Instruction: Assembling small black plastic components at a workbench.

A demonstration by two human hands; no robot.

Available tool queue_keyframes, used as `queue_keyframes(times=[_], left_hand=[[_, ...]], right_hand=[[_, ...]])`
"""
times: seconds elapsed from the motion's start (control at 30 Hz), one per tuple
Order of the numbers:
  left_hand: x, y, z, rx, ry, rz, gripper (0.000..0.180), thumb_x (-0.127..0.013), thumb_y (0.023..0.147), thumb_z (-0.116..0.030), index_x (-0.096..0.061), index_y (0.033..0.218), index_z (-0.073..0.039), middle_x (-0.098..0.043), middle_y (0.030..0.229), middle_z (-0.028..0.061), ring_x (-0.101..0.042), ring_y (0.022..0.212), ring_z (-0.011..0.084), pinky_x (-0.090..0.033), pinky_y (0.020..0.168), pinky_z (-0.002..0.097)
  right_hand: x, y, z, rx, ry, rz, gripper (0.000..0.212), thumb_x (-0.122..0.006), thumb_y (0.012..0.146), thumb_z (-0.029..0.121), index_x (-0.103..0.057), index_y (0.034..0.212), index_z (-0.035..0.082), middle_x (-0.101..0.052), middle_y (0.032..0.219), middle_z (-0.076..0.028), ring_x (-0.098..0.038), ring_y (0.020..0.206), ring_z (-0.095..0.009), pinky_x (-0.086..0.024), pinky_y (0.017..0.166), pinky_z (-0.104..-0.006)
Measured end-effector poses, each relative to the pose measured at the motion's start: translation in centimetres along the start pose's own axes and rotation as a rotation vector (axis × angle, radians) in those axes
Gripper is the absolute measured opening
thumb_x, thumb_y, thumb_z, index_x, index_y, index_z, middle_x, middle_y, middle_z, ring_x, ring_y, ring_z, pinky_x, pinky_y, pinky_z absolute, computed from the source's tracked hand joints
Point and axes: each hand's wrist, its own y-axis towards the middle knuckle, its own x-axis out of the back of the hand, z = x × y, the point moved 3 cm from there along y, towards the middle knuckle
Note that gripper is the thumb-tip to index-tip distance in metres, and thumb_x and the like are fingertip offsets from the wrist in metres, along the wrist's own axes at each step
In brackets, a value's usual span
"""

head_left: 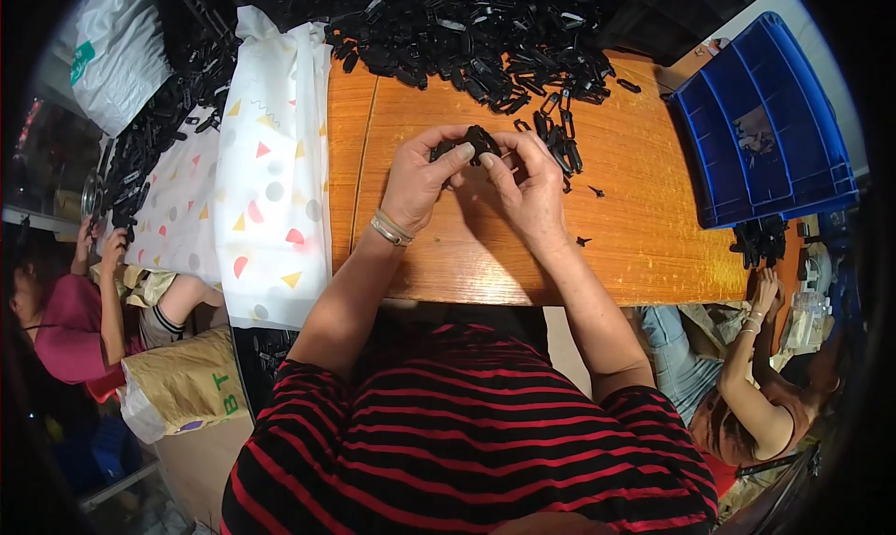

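Black parts (482,143) are pinched above the counter (644,218) by left hand (416,178) and right hand (534,191), apparently being worked between them, with steady pressure likely needed next.

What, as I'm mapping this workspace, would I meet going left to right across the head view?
White plastic bag, patterned cloth, left hand, held black plastic, right hand, blue crate.
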Motion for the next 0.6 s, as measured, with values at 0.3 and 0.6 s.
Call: queue_keyframes(times=[0.3,0.6], left_hand=[[-0.1,-0.2,0.8,-0.042,0.058,-0.024,0.028,-0.067,0.089,-0.011,-0.064,0.115,-0.003,-0.065,0.081,-0.0016,-0.051,0.059,0.0029,-0.038,0.048,0.0153],[-0.9,-2.1,1.0,-0.123,0.179,-0.071,0.03,-0.065,0.09,-0.008,-0.063,0.119,-0.002,-0.066,0.087,-0.0001,-0.053,0.065,0.0016,-0.044,0.055,0.0164]], right_hand=[[-0.3,-0.8,-1.1,-0.016,0.054,-0.048,0.02,-0.071,0.082,0.003,-0.065,0.101,0.0,-0.057,0.084,-0.003,-0.055,0.069,-0.007,-0.046,0.06,-0.0208],[-1.6,-2.3,-1.3,0.143,-0.135,-0.09,0.025,-0.073,0.077,0.0,-0.065,0.101,0.002,-0.058,0.081,-0.009,-0.061,0.065,-0.017,-0.048,0.055,-0.0256]])
